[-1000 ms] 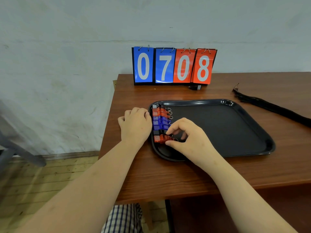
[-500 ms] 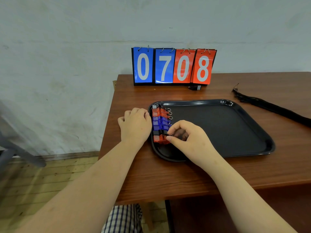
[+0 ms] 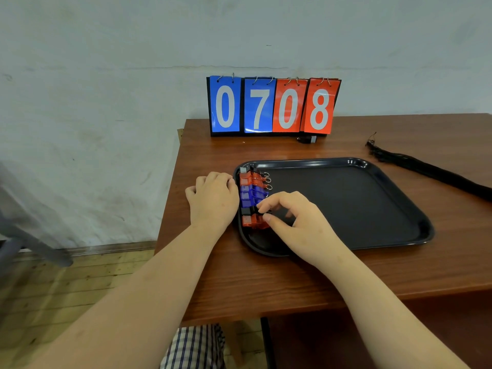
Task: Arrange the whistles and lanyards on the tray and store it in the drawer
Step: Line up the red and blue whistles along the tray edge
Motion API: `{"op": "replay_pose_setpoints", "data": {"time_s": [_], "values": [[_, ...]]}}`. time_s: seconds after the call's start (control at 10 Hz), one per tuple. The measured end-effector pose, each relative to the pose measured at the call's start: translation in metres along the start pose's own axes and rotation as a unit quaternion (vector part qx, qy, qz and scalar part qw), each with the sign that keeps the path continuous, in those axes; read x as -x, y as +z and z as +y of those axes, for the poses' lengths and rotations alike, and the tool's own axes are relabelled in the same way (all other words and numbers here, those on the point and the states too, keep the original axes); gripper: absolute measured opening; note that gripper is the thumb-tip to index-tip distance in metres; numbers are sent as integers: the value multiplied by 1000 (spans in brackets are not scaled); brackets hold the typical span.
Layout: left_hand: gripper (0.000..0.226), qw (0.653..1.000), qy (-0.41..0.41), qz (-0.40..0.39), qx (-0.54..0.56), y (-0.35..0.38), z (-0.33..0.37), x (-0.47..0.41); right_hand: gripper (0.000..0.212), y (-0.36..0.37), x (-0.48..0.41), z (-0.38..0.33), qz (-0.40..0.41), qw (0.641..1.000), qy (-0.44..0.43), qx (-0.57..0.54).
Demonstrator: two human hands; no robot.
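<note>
My left hand (image 3: pixel 213 202) rests knuckles-up on the wooden table (image 3: pixel 266 283), fingers curled loosely, touching the outer left rim of the black tray (image 3: pixel 372 235). It holds nothing.

My right hand (image 3: pixel 298 225) lies over the near-left part of the tray. Thumb and forefinger are drawn narrow, tips against the right end of the nearest red whistle (image 3: pixel 253 221); whether they pinch it or only touch it, I cannot tell. The remaining fingers are bent inward above the tray floor.

Whistle row (image 3: pixel 251 194): set along the tray's left wall, packed side by side, running from the far corner toward me.
- Far end: red whistles, metal rings pointing right
- Middle: blue whistles
- Next: one black whistle (image 3: pixel 249 210), partly covered by my forefinger
- Near end: the red whistle at my fingertips

The rest of the tray floor is bare.

Lanyards (image 3: pixel 431 171): one black bundle, lying on the table beyond the tray's far-right corner, apart from the tray, running off toward the right edge of the view.

A flip scoreboard (image 3: pixel 273 106) reading 0708 stands at the table's back edge against the wall
</note>
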State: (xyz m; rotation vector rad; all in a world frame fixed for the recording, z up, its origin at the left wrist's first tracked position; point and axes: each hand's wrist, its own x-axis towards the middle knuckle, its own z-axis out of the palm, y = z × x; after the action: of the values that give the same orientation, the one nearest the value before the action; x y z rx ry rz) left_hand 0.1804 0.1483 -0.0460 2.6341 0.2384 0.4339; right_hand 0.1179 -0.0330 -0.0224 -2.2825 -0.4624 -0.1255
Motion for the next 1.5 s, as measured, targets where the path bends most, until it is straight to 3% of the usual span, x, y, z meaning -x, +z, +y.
{"op": "replay_pose_setpoints", "data": {"time_s": [0.4, 0.6, 1.5], "values": [[34, 1000, -4, -4, 2, -1, 1, -1, 18, 2, -1, 5, -4, 1000, -2, 6], [34, 1000, -6, -3, 1, 0, 1, -1, 21, 0, -1, 5, 11, 998, -52, 18], [33, 1000, -7, -7, 5, -4, 3, 1, 19, 1, -2, 3, 29, 999, -21, 3]]}}
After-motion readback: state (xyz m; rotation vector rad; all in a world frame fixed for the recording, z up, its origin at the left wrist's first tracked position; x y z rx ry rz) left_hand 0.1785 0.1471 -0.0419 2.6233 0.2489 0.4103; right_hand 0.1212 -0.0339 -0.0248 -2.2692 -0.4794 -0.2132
